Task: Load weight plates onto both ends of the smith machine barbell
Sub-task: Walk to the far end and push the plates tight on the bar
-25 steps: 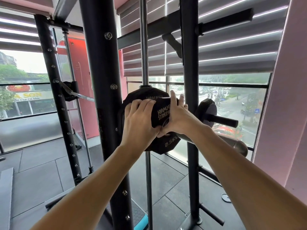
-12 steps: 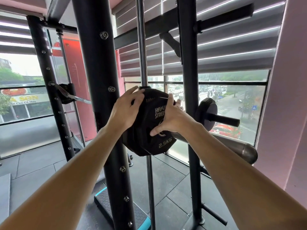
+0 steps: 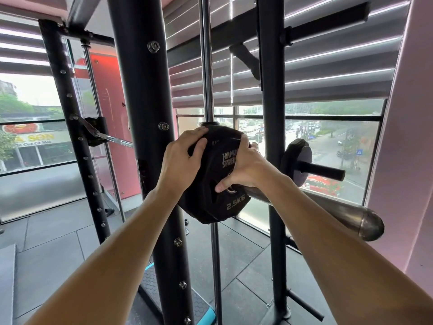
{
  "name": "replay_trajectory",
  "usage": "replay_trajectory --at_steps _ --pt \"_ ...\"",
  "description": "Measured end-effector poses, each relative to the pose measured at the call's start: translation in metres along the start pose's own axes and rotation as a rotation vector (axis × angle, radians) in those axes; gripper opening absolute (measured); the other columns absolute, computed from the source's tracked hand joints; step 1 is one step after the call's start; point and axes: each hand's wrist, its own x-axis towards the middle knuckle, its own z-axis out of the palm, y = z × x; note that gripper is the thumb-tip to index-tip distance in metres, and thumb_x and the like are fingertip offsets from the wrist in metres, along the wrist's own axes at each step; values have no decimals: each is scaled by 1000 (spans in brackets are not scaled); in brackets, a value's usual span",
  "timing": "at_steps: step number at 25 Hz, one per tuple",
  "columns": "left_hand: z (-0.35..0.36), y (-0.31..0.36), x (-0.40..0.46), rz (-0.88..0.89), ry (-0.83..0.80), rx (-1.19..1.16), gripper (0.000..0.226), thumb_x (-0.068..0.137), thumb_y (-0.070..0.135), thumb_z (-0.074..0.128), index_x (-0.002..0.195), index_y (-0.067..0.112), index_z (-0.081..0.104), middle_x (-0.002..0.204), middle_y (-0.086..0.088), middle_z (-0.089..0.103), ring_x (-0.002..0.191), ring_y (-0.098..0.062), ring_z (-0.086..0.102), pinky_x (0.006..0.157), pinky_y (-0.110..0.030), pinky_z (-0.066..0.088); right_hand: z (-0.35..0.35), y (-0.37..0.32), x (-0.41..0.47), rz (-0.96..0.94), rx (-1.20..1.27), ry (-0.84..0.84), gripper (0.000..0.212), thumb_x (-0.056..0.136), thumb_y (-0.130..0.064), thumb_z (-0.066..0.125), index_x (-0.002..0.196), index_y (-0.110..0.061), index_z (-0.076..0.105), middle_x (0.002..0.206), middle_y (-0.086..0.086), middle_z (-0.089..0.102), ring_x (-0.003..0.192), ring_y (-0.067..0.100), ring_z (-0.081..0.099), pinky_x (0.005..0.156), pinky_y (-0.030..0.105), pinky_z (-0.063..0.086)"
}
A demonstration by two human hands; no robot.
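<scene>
A black 2.5 kg weight plate (image 3: 212, 195) sits on the steel barbell sleeve (image 3: 346, 212), which runs toward the lower right to its rounded end. My left hand (image 3: 181, 160) grips the plate's upper left rim, with the fingers curled over the edge. My right hand (image 3: 246, 168) holds the plate's face: its fingers wrap over the top rim and its thumb presses beside the centre hole. The inner part of the sleeve is hidden behind the plate and my right wrist. The barbell's thin shaft (image 3: 112, 137) shows at the left, beyond the upright.
A thick black upright (image 3: 143, 95) stands just left of the plate, and a chrome guide rod (image 3: 207, 66) runs behind it. A rear post (image 3: 271, 109) carries a storage peg holding a small plate (image 3: 296, 160). A teal-edged step (image 3: 201, 309) lies on the floor below.
The plate has slid inward along the sleeve, leaving more bare sleeve at the right. My left hand shifted from the plate's face to its upper left rim.
</scene>
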Motion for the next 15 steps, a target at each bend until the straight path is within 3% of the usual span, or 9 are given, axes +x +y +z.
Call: replay_trajectory --at_steps 15 --pt "2 -3 -3 6 35 -45 32 102 22 53 130 16 68 129 7 68 121 -1 61 107 -28 46 1 0 2 8 20 12 152 46 -35 102 156 -25 -3 158 18 20 140 39 36 105 54 47"
